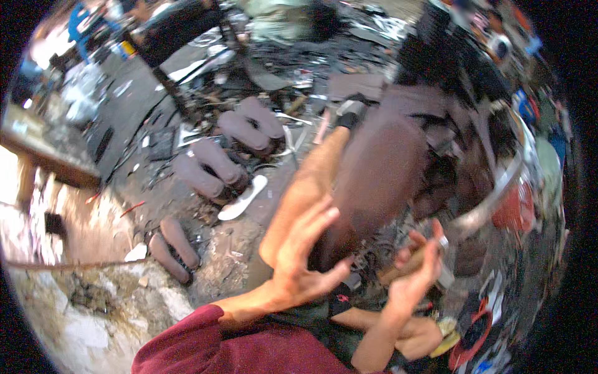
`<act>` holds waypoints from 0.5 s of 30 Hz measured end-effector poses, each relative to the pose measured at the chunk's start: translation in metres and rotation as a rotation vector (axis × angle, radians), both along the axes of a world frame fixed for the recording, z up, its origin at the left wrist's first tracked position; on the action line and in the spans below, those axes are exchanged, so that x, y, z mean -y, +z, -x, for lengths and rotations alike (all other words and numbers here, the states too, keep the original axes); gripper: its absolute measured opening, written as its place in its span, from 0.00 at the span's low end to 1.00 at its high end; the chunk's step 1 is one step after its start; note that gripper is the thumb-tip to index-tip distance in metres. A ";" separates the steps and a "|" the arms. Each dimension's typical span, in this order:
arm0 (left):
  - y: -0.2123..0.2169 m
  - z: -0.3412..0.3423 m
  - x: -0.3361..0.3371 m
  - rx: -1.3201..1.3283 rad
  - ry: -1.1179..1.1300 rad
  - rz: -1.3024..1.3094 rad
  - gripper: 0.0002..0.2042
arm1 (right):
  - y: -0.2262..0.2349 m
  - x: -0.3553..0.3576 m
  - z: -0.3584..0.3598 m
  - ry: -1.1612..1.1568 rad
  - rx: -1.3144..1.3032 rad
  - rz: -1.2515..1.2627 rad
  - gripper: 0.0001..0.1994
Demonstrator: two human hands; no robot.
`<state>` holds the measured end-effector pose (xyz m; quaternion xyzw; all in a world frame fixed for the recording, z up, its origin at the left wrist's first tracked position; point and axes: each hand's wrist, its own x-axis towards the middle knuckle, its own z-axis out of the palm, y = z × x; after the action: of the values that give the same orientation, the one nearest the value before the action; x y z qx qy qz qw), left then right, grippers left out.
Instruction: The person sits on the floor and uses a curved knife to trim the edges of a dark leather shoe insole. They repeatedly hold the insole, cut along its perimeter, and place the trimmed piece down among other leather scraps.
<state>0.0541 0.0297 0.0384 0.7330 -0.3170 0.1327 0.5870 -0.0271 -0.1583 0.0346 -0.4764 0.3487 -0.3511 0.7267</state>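
Note:
My left hand (305,255) is open, fingers spread, holding nothing, beside the lower left edge of a large dark brown sheet (380,168). That sheet slants up over my lap and legs. To its right, my right hand (416,271) is raised with curled, blurred fingers around a tan, elongated thing (398,267) whose kind I cannot make out. Pairs of brown shoe soles lie on the ground at the left: one farther pair (249,124), a middle pair (208,169) and a nearer pair (174,249). A single white sole (243,197) lies beside the middle pair.
Dark scraps (274,81) litter the ground ahead. A low black bench (177,28) stands at the far left, and a pale stone slab (93,305) at the near left. A red container (514,209) and a red-rimmed round object (473,333) are at the right.

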 end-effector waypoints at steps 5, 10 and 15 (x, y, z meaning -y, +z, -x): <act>-0.108 -0.152 -0.072 -0.666 0.675 0.188 0.31 | -0.061 0.029 0.046 -0.072 -0.155 -0.003 0.22; -0.280 -0.249 -0.168 -0.336 1.365 -0.348 0.28 | -0.112 0.019 0.054 -0.070 -0.367 -0.116 0.19; -0.293 -0.236 -0.133 -0.405 1.280 -0.496 0.37 | -0.123 0.036 0.023 -0.089 -0.413 0.014 0.17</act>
<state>0.2900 0.1630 -0.2542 0.8973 0.2697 0.2362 0.2576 -0.0496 -0.1943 -0.0882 -0.5275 0.5085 -0.2804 0.6202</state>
